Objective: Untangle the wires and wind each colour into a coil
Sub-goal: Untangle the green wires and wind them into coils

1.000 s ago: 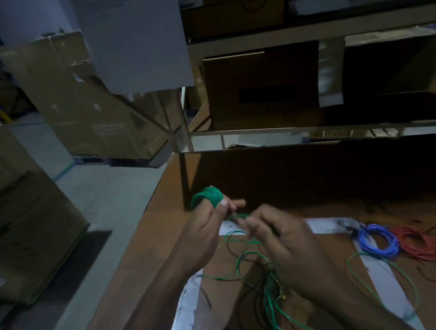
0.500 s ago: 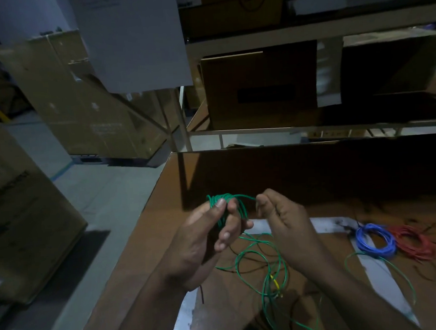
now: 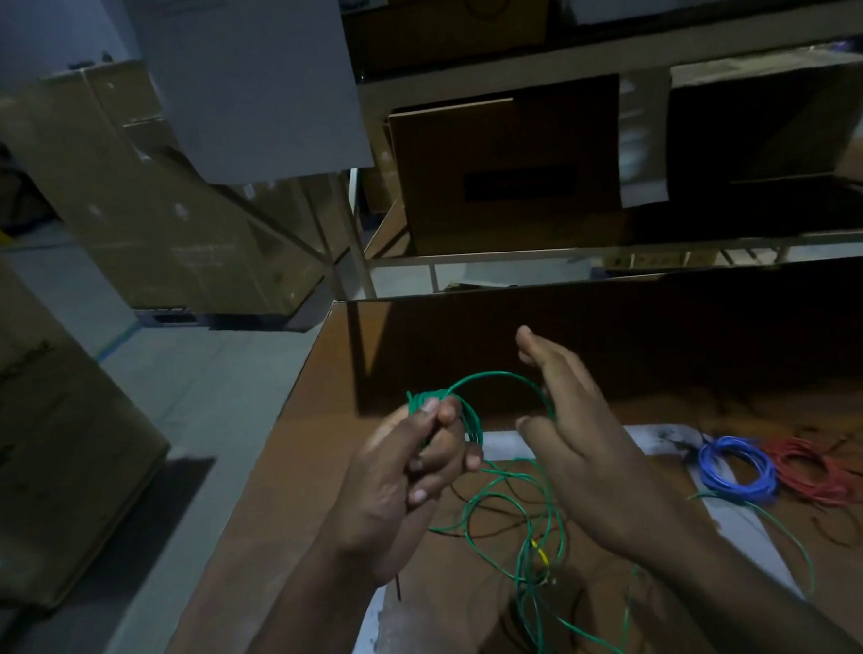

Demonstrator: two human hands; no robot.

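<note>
My left hand (image 3: pixel 413 474) is closed around a small green wire coil (image 3: pixel 468 418), thumb pressed on top of it. From the coil a green strand (image 3: pixel 498 374) arches right to my right hand (image 3: pixel 577 429), which pinches it with the other fingers spread. More loose green wire (image 3: pixel 527 528) hangs below both hands onto the brown cardboard table (image 3: pixel 277 488), with a short yellow piece (image 3: pixel 540 552) among it. A wound blue coil (image 3: pixel 736 467) and a red coil (image 3: pixel 807 470) lie at the right.
Thin dark wires (image 3: pixel 856 528) trail over the table near the red coil. White tape strips (image 3: pixel 653 437) cross the surface. A shelf rack with cardboard boxes (image 3: pixel 506 170) stands behind the table. Large cartons (image 3: pixel 36 426) sit on the floor at left.
My right hand has moved right and away from the left, drawing a green loop out between them. The left hand keeps its hold on the green coil.
</note>
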